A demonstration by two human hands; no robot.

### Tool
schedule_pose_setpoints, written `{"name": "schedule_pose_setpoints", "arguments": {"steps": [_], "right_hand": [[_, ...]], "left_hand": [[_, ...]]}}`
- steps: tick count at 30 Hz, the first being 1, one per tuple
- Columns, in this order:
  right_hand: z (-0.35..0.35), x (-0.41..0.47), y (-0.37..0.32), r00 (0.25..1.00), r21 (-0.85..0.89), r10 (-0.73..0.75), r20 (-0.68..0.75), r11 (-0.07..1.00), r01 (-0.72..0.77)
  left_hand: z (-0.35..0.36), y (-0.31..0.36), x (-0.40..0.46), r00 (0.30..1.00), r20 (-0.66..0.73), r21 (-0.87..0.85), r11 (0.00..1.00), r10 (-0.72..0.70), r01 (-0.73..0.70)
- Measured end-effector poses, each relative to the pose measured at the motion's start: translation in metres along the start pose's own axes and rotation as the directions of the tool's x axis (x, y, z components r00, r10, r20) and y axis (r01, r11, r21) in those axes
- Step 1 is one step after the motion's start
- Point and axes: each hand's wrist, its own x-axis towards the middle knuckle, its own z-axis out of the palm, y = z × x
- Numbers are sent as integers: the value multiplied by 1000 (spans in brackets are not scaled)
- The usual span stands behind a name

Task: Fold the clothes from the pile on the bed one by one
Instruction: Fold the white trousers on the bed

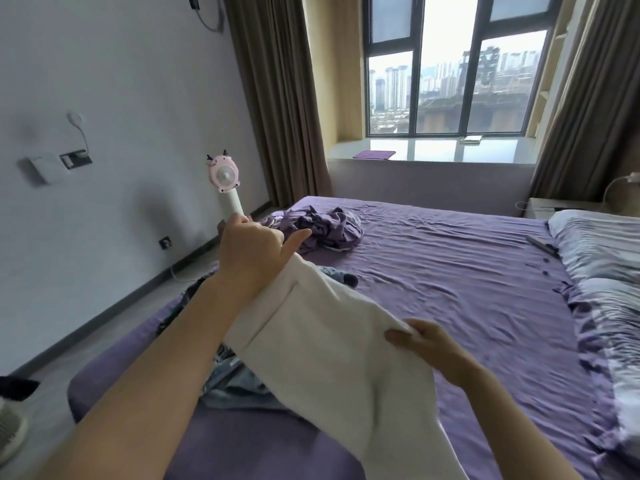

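A white garment (332, 348) hangs stretched in the air between my two hands, above the bed's near left part. My left hand (252, 254) is raised at the garment's upper end. Its fingers curl round the white handle of a small pink hand fan (225, 178), and the cloth's corner runs in under its thumb. My right hand (429, 348) pinches the garment's right edge lower down. Beneath the cloth lies the pile of clothes (232, 386), with denim and dark pieces partly hidden. A crumpled purple garment (329, 226) lies farther back on the bed.
The bed's purple sheet (450, 282) is wrinkled and spreads wide to the right. Pillows (606, 251) lie along its right side. A grey wall stands at the left, and a window sill (433, 150) with curtains is beyond the bed. A bedside table (554, 206) stands at the far right.
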Motion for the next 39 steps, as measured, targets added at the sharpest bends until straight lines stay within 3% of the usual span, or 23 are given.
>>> {"name": "schedule_pose_setpoints", "arguments": {"steps": [2, 4, 8, 10, 14, 18, 22, 26, 30, 32, 34, 36, 37, 38, 39], "right_hand": [[-5, -8, -23, 999, 90, -11, 44, 996, 7], [-16, -11, -39, 984, 136, 26, 175, 989, -50], [-33, -6, -50, 888, -14, 164, 430, 984, -176], [-29, 2, -44, 882, -96, 238, 406, 971, -218], [4, 27, 17, 917, -509, 332, 223, 842, -181], [45, 34, 115, 924, -627, 372, 91, 742, -238], [82, 40, 181, 912, -578, 406, -51, 733, -359], [109, 53, 223, 905, -489, 415, -92, 773, -404], [124, 63, 261, 875, -395, 469, -119, 787, -475], [126, 70, 272, 843, -339, 534, -59, 784, -520], [130, 81, 276, 789, -280, 608, 93, 776, -565], [140, 97, 280, 749, -334, 634, 195, 760, -557], [147, 106, 284, 749, -381, 631, 202, 755, -534], [155, 116, 291, 765, -457, 617, 184, 742, -489], [164, 126, 300, 784, -551, 604, 147, 708, -442]], "left_hand": [[-1, -4, -4, 996, 68, -22, 998, -54, 55], [0, -9, -13, 980, 170, -19, 994, -99, 104], [15, -11, -33, 898, 430, -53, 990, -97, 132], [29, -8, -48, 807, 582, -60, 984, -99, 165], [77, 8, -101, 654, 749, -22, 984, -102, 178], [121, 33, -166, 541, 839, -52, 981, -60, 188], [166, 34, -221, 341, 938, -136, 972, 64, 192], [204, 28, -250, 111, 970, -240, 937, 218, 253], [241, 17, -268, 10, 945, -316, 900, 328, 300], [261, 6, -270, -115, 921, -300, 869, 371, 394], [284, -12, -266, -305, 863, -228, 849, 402, 476], [310, -29, -265, -412, 835, -170, 884, 364, 436], [323, -32, -265, -408, 858, -163, 919, 312, 359], [335, -31, -268, -359, 902, -165, 959, 241, 231], [345, -25, -271, -267, 945, -174, 982, 187, 71]]}}
